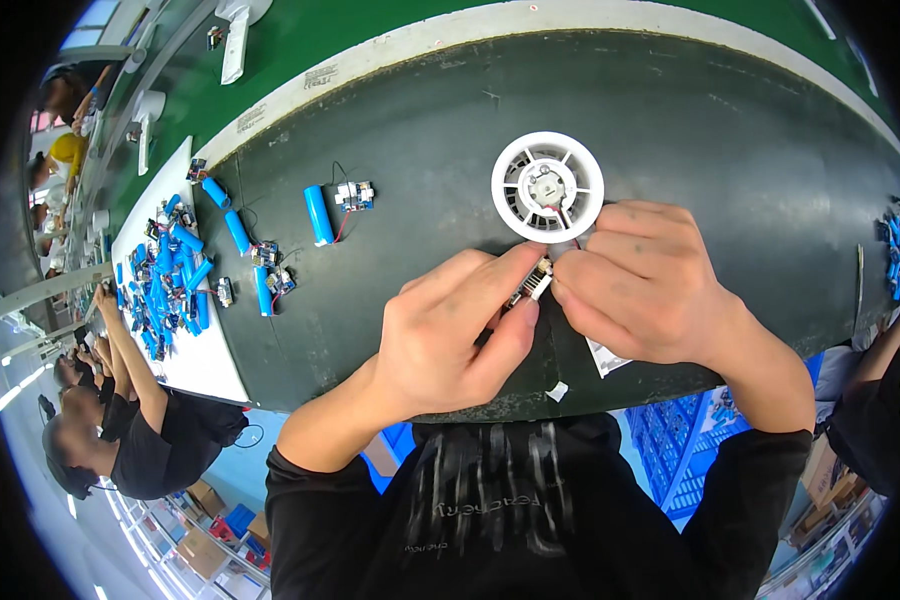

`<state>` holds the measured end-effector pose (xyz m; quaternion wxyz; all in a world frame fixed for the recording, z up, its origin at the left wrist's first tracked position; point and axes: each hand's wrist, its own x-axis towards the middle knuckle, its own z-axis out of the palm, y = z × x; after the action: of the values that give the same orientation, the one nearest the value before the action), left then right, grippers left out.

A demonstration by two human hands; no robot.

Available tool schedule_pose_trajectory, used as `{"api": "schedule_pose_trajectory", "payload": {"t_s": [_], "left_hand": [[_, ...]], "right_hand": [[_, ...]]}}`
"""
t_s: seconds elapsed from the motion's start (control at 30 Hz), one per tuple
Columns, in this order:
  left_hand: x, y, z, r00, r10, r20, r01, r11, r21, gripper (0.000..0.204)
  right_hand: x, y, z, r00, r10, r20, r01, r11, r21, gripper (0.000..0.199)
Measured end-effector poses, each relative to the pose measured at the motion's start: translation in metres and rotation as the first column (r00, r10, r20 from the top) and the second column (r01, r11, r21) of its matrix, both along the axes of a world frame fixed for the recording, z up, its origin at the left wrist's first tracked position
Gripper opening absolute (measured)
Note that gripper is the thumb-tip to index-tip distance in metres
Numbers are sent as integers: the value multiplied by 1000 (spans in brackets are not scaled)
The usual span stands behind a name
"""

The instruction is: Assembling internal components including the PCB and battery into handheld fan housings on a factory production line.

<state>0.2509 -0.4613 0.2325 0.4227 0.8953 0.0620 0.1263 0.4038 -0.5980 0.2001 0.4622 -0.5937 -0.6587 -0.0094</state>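
A white round fan head (pixel 595 185) with a motor in its middle lies on the dark work surface, just beyond my hands. My left hand (pixel 460 330) is closed, pinching a small circuit board (pixel 531 285) with a pale connector between thumb and index finger. Pressed up against that board, the fingertips of my right hand (pixel 645 285) are closed too; what they pinch is hidden. A short reddish wire (pixel 576 243) shows between fan and right fingers. From under the right hand sticks out a white flat piece (pixel 606 358), mostly covered.
Left of my hands lie a blue cylindrical battery (pixel 317 215) and a wired board (pixel 354 196). Farther left, many blue batteries (pixel 175 250) with boards heap on a white sheet (pixel 210 360). A white scrap (pixel 557 391) is near the front edge. Other people work at both sides.
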Motion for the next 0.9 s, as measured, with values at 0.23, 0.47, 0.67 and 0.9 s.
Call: {"api": "schedule_pose_trajectory", "payload": {"t_s": [0.23, 0.47, 0.67, 0.9], "left_hand": [[-1, 1, -9, 993, -67, 100, 51, 987, 152, 31], [0, -3, -14, 982, -60, 181, 24, 981, 195, 31], [-1, -3, -12, 986, -46, 161, 20, 987, 157, 30], [-2, -2, -9, 992, -38, 117, 40, 999, -22, 35]], "right_hand": [[0, -1, 2, 1000, 9, -5, -9, 1000, -21, 16], [0, -1, 2, 999, 24, -32, -25, 999, -27, 15], [0, -3, 2, 999, 16, -40, -18, 999, -33, 15], [1, -2, 2, 997, 28, -77, -29, 1000, -10, 16]]}}
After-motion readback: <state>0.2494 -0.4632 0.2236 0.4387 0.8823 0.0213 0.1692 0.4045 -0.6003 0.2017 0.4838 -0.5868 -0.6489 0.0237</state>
